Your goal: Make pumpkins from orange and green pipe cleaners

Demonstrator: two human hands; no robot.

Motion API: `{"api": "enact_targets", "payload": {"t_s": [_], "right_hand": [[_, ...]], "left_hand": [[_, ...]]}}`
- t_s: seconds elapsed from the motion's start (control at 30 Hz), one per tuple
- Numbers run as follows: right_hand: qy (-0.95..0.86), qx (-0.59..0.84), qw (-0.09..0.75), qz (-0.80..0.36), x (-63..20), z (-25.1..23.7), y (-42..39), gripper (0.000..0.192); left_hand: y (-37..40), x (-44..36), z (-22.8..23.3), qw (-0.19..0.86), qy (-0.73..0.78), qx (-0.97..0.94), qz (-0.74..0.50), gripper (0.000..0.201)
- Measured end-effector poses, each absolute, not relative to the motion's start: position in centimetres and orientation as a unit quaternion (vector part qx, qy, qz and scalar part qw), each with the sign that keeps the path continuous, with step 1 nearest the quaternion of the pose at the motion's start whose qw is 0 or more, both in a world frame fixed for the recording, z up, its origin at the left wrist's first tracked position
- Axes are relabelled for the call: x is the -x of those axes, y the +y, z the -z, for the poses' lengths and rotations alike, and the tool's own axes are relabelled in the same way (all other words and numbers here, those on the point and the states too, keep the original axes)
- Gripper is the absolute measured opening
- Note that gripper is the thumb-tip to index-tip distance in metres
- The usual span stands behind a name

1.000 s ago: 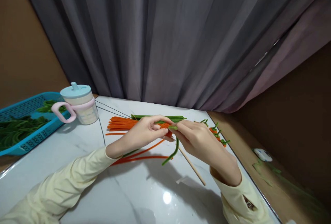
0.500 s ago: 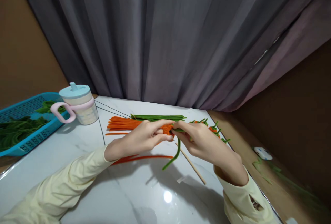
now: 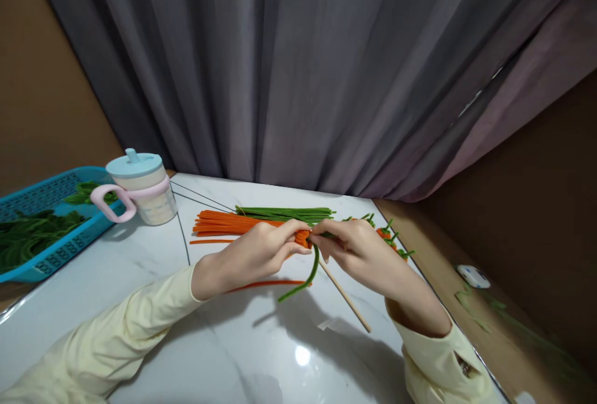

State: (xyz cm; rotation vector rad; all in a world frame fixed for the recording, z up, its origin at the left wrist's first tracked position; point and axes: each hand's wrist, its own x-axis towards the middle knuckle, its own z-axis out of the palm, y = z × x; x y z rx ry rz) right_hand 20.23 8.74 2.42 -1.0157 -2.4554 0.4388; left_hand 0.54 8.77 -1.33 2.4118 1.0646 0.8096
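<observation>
Both hands meet above the middle of the white table (image 3: pixel 140 304). From my remote seat I see the left hand (image 3: pixel 252 255) pinched around a small orange coil (image 3: pixel 304 238), thumb and fingers closed on it so that only its right end shows. Right hand (image 3: pixel 361 253) pinches a green stem (image 3: pixel 305 280) right where it joins the coil; the stem curves down from the fingertips and its free end hangs just over the tabletop. The two sets of fingertips touch at the coil.

Under the hands lies a thin wooden stick (image 3: pixel 347 301), slanting down to the right on the marble, and a loose orange strand (image 3: pixel 268 283) lies flat below the left wrist. Behind the hands I see an orange bundle (image 3: pixel 219 222) lying sideways, with a green bundle (image 3: pixel 284 212) just beyond it, the two side by side. Several finished pieces (image 3: pixel 389 239), orange with green tops, sit near the right edge of the table, partly hidden by the right hand.

At far left a blue basket (image 3: pixel 28 196) holds more green material, and a cup (image 3: pixel 140 189) with a pale blue lid and pink handle stands just beside it. Grey curtains (image 3: pixel 298 68) hang behind the table.
</observation>
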Motion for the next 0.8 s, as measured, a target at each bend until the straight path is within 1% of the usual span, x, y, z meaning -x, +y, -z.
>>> {"api": "enact_targets", "payload": {"t_s": [0.07,0.13,0.2,0.27,0.3,0.37,0.43,0.5,0.53,0.6,0.73,0.8], "right_hand": [[-0.901,0.344,0.205,-0.165,-20.7,-2.7,9.0,0.02],[-0.926,0.312,0.165,-0.131,-21.4,-2.7,9.0,0.024],[-0.945,0.29,0.133,-0.074,-21.9,-2.5,8.9,0.037],[-0.951,0.274,0.141,0.003,-22.1,-2.1,8.8,0.048],[-0.95,0.266,0.155,0.046,-22.1,-2.0,8.8,0.05],[-0.94,0.24,0.194,0.146,-22.0,-1.6,8.8,0.044],[-0.921,0.196,0.226,0.249,-22.0,-1.4,8.7,0.033],[-0.904,0.14,0.241,0.323,-22.2,-1.2,8.5,0.025],[-0.902,0.115,0.241,0.339,-22.3,-1.1,8.4,0.024],[-0.908,0.081,0.237,0.336,-22.7,-1.1,8.1,0.026],[-0.927,0.068,0.208,0.304,-23.0,-1.7,7.7,0.041],[-0.922,0.049,0.188,0.334,-23.0,-2.0,7.7,0.043]], "left_hand": [[9.0,-0.4,0.9,0.209,0.375,-0.858,-0.283,0.025],[9.3,-0.2,0.2,0.247,0.364,-0.856,-0.27,0.022],[9.6,0.0,-0.3,0.296,0.35,-0.852,-0.253,0.02],[9.7,0.1,-0.7,0.342,0.34,-0.842,-0.242,0.02],[9.8,0.2,-0.9,0.362,0.336,-0.837,-0.237,0.02],[9.9,0.3,-1.0,0.397,0.324,-0.826,-0.234,0.019],[10.0,0.5,-0.9,0.446,0.309,-0.807,-0.235,0.017],[10.0,0.6,-0.8,0.506,0.296,-0.776,-0.234,0.015],[10.0,0.6,-0.8,0.533,0.292,-0.759,-0.231,0.015],[10.0,0.6,-0.7,0.572,0.285,-0.737,-0.222,0.017],[9.8,0.4,-0.9,0.629,0.258,-0.709,-0.19,0.02],[9.6,0.3,-1.0,0.636,0.259,-0.703,-0.183,0.021]]}}
